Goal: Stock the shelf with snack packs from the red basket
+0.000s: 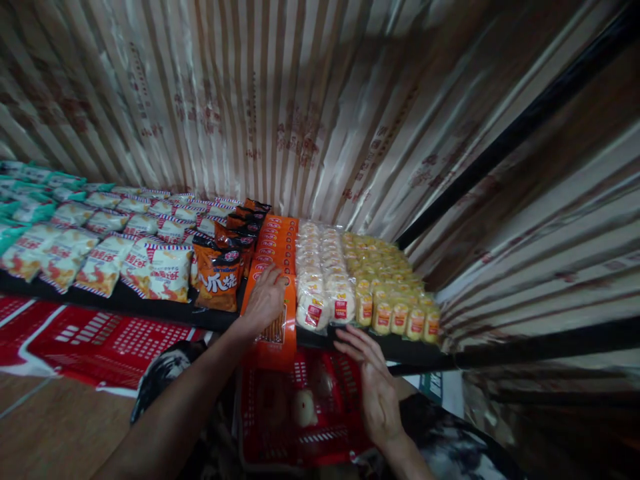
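My left hand (266, 297) lies over a row of flat orange snack packets (277, 240), its fingers resting on their faces. The front orange packet (280, 347) leans out over the shelf edge. Below the white-wrapped round buns (315, 307), my right hand (373, 383) has its fingers stretched out near the shelf's front edge and holds nothing. To the right of the buns stand rows of small yellow packaged cakes (383, 317). Left of the orange packets are brown-and-black snack bags (216, 277).
White snack bags (163, 270) and green bags (30, 207) fill the left part of the black shelf (205, 319). A red basket (250, 427) with a few wrapped items stands below, between my knees. Corrugated sheeting (270, 100) rises behind; a black bar (500, 147) slants on the right.
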A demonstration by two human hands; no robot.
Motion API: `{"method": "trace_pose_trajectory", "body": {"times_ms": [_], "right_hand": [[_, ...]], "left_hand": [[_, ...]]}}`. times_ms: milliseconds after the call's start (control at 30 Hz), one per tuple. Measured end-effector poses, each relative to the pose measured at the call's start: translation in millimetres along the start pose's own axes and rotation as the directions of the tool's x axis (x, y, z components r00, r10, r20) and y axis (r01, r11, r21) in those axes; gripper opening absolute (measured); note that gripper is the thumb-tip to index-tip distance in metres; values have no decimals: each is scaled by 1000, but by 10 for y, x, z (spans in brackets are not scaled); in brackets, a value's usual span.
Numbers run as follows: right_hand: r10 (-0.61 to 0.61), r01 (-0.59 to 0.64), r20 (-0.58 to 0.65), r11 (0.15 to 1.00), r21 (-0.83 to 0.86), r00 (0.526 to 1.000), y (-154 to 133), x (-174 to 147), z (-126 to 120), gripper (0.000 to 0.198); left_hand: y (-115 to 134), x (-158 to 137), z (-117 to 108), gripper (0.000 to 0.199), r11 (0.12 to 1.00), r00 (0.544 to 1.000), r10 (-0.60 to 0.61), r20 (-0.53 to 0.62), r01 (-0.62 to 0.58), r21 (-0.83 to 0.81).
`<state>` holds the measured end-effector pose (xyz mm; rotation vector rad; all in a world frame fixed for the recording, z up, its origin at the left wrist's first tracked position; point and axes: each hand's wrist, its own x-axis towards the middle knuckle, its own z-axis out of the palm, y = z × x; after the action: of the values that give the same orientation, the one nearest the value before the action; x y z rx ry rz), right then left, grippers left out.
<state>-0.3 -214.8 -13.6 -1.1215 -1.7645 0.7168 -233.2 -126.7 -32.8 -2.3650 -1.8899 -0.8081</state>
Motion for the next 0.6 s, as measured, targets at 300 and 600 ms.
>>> {"method": "trace_pose_trajectory", "body": {"times_ms": [300, 600], "right_hand": [[92, -90, -139, 996, 16, 986, 160, -615, 195, 35], [583, -569, -165, 812, 130, 795, 696, -1081, 425, 63]], "left_hand": [[676, -564, -235, 31, 949, 982, 182, -53, -189, -254], [1167, -1528, 431, 39, 849, 918, 319, 234, -167, -501]]}}
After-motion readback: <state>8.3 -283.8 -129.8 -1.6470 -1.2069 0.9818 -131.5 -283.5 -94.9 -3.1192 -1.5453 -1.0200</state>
